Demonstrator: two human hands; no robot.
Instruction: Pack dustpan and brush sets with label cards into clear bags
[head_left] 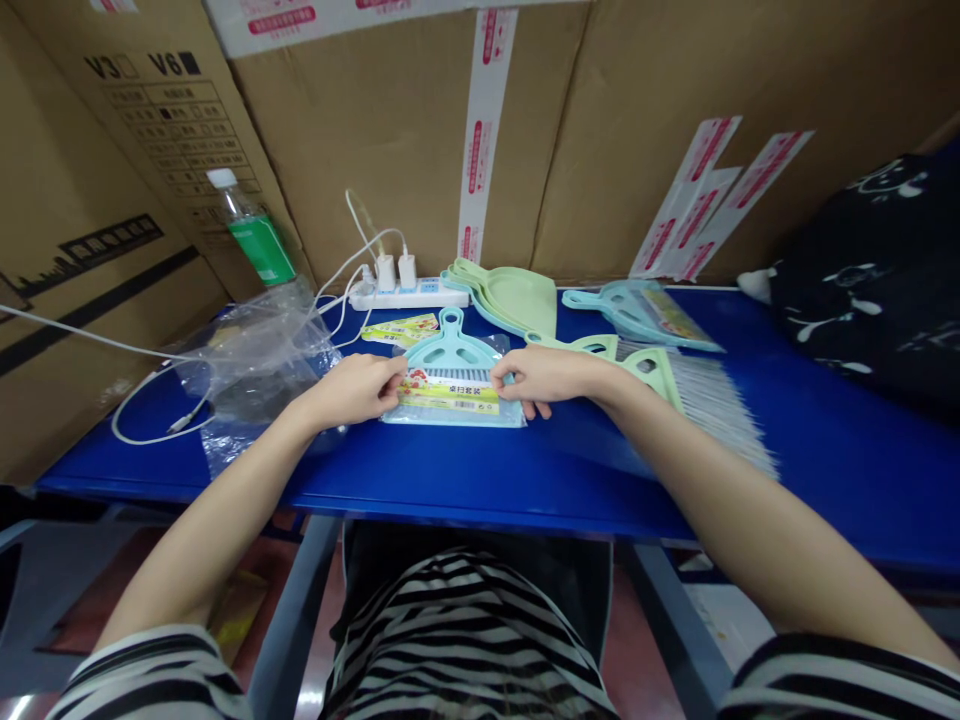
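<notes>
Behind the blue bench's (480, 475) front edge, left hand (367, 385) and right hand (541, 375) pinch a yellow-white paper card (448, 392); uneven pulling could crease it.

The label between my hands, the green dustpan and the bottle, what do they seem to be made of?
Label: probably printed paper or thin card, judging by its coloured print and barcode; the finish is hard to tell.
Green dustpan: looks like smooth moulded plastic, from its even opaque colour.
Bottle: likely clear, shiny plastic, given its see-through shoulder.
</notes>
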